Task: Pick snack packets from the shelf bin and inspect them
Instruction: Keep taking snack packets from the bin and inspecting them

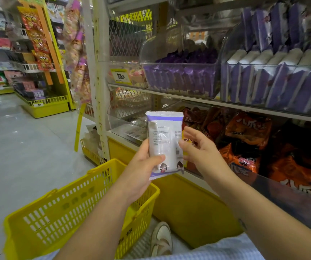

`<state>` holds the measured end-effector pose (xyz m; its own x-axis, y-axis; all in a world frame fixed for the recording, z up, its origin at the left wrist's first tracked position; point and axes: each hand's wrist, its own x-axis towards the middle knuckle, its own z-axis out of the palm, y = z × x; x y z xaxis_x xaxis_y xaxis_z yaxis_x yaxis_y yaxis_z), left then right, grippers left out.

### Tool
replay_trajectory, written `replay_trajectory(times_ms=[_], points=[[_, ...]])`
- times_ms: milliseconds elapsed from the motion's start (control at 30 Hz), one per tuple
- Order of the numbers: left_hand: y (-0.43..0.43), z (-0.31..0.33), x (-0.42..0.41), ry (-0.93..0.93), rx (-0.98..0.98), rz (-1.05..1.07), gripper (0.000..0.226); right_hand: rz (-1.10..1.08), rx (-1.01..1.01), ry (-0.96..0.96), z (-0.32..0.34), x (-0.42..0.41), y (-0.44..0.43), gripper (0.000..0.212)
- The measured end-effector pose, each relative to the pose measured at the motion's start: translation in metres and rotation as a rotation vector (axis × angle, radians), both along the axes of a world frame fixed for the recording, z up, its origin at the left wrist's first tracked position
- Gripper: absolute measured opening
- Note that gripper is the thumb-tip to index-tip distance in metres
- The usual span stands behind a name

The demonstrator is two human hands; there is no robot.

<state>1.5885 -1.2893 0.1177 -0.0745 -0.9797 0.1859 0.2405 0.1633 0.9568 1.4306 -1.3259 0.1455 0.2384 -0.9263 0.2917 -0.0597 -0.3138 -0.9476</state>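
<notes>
L hand (141, 166) grips packet (165, 139); R hand (201, 149) fingers spread at its edge. Below: basket (57, 212); behind: orange bags (248, 128).

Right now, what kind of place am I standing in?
Likely a shop's snack aisle: shelf bins full of packets, a price tag, and a yellow basket beside you.
</notes>
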Motion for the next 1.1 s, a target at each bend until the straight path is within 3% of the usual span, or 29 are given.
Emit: replay_trajectory(times_ms=[133,300,467,667,867,1000,1100], points=[[0.000,0.000,0.002,-0.016,0.000,-0.113,0.062,0.071,-0.021,-0.026,0.008,-0.006,-0.005,0.037],[-0.004,-0.002,0.005,-0.140,-0.028,0.048,0.063,0.110,-0.141,0.022,0.012,-0.013,0.000,0.046],[-0.006,-0.006,0.002,-0.013,-0.033,0.072,0.064,0.226,-0.217,0.044,0.017,-0.008,0.010,0.052],[-0.007,-0.003,0.011,0.300,0.103,0.005,0.074,0.505,0.039,-0.051,0.027,-0.019,0.007,0.046],[-0.009,-0.003,0.017,0.317,0.142,0.042,0.084,0.538,0.136,-0.007,0.023,-0.031,0.002,0.061],[-0.009,-0.001,0.016,0.289,0.214,0.110,0.075,0.503,0.177,0.007,0.018,-0.031,0.000,0.067],[-0.008,0.000,0.016,0.281,0.251,0.119,0.043,0.477,0.164,0.071,0.012,-0.029,-0.001,0.065]])
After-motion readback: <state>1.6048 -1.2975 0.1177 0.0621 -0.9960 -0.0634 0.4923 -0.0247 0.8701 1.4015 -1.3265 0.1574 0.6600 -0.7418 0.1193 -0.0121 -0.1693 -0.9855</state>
